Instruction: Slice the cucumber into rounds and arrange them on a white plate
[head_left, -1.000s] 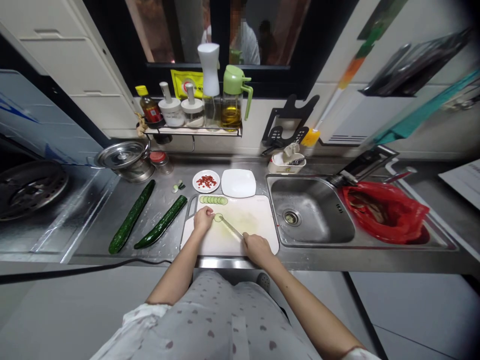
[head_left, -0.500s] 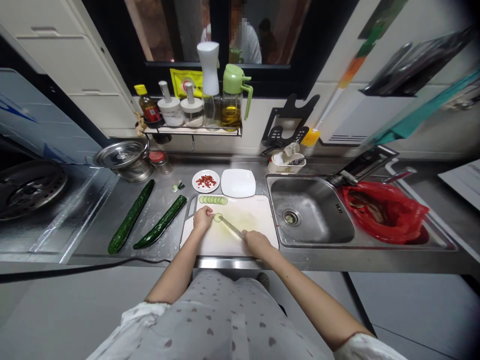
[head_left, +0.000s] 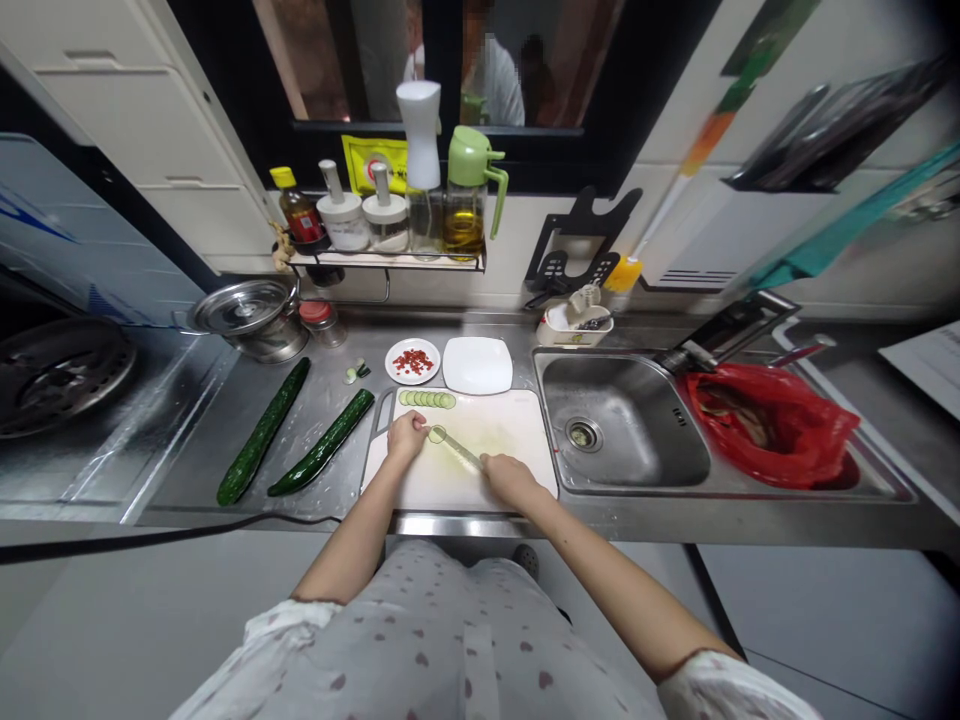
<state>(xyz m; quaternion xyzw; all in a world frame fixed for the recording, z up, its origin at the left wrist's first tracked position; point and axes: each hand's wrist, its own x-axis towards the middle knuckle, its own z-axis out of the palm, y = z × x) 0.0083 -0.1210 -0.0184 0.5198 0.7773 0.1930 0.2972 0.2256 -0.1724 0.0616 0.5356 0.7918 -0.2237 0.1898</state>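
My right hand (head_left: 511,481) is closed around the handle of a kitchen knife (head_left: 463,453), its blade pointing up and left over the white cutting board (head_left: 517,425). The blade's tip lies at a thin round cucumber slice (head_left: 437,435) on the board. From the left, my left hand (head_left: 406,437) has its curled fingertips pinching the slice's edge. A row of overlapping cucumber slices (head_left: 427,399) lies along the board's far edge. Two dark green cucumbers, a longer one (head_left: 262,435) and a cut one (head_left: 322,445), rest on the counter to the left.
Behind the board stand a small plate (head_left: 391,366) of chopped red pieces and a white plate (head_left: 477,365). Cucumber ends (head_left: 358,372) lie nearby. The sink (head_left: 630,440) adjoins on the right, with a red plastic bag (head_left: 780,430) beyond. A lidded steel pot (head_left: 259,325) stands back left.
The knife handle and my right hand have shifted slightly left. My left hand and the slice stay in nearly the same place.
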